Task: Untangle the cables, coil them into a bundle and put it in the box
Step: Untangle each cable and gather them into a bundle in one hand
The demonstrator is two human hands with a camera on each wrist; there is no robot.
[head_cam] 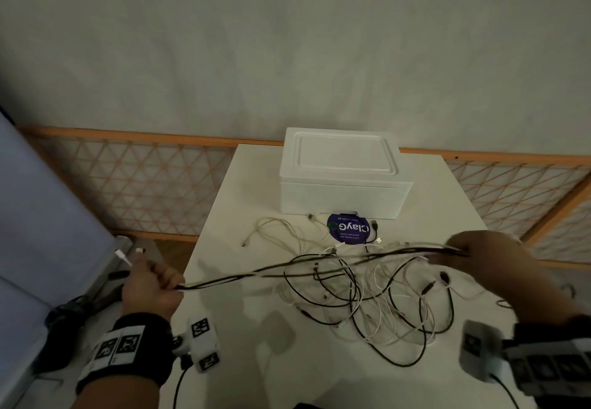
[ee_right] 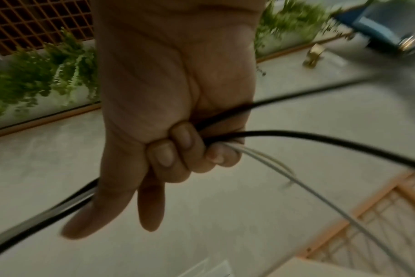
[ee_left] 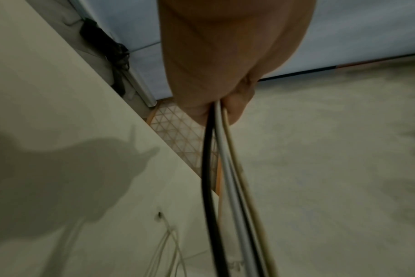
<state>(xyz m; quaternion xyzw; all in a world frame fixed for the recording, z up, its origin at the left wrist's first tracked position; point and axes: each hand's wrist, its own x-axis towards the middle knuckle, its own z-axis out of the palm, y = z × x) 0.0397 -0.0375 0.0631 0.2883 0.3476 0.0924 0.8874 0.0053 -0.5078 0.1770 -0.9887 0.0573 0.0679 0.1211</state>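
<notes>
Several black and white cables (head_cam: 319, 268) stretch taut above the white table (head_cam: 230, 319) between my two hands. At the table's left edge my left hand (head_cam: 153, 284) grips their ends, and white plugs stick out past its fingers. The left wrist view shows the hand (ee_left: 216, 105) closed round a black, a grey and a cream cable (ee_left: 223, 168). My right hand (head_cam: 479, 248) grips the same strands at the right, its fingers (ee_right: 178, 146) curled round black and white cables (ee_right: 296, 136). Under the strands a loose tangle (head_cam: 383, 306) lies on the table. The white box (head_cam: 343, 181) stands behind with its lid on.
A round purple sticker (head_cam: 348, 228) lies in front of the box. A wooden lattice rail (head_cam: 134, 184) runs behind the table under a pale wall. A blue-grey panel (head_cam: 41, 216) stands at the left beside dark gear on the floor.
</notes>
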